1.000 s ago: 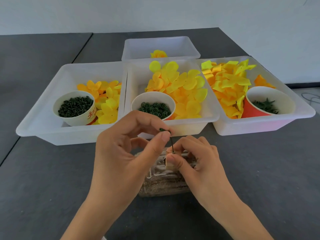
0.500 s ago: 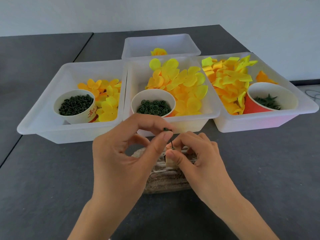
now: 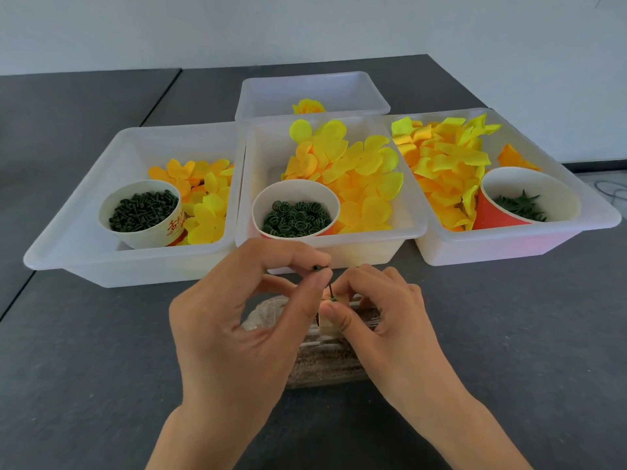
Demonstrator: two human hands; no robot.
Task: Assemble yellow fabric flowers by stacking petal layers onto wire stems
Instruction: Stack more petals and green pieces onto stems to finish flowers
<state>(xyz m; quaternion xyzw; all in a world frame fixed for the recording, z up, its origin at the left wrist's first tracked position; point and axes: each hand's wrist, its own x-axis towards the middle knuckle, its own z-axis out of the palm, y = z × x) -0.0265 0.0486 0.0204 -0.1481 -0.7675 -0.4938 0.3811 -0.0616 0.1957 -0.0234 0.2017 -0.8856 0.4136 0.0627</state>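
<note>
The left hand (image 3: 237,320) pinches a small dark green piece (image 3: 317,268) between thumb tip and forefinger, its other fingers curled loosely behind. Just beside it, the right hand (image 3: 383,317) grips a pale block (image 3: 328,325) between thumb and fingers; a thin dark wire stem (image 3: 330,290) stands up from the top of that block, tilted slightly toward the green piece, which is close above its tip but apart from it. Under both hands lies a clear container of brown grainy material (image 3: 322,364), resting on the dark grey counter (image 3: 84,351).

Beyond the hands sit three white plastic trays side by side. The left tray (image 3: 61,252) holds yellow-orange petal layers (image 3: 203,195) and a paper cup of small dark green pegs (image 3: 144,212). The middle tray (image 3: 412,228) holds round yellow petal layers (image 3: 353,171) and a cup of green rings (image 3: 295,217). The right tray (image 3: 597,218) holds larger yellow petal pieces (image 3: 444,154) and a tilted red cup of green star-shaped calyxes (image 3: 519,205). Behind the middle one, a fourth tray (image 3: 376,93) contains one finished yellow flower (image 3: 308,106).
</note>
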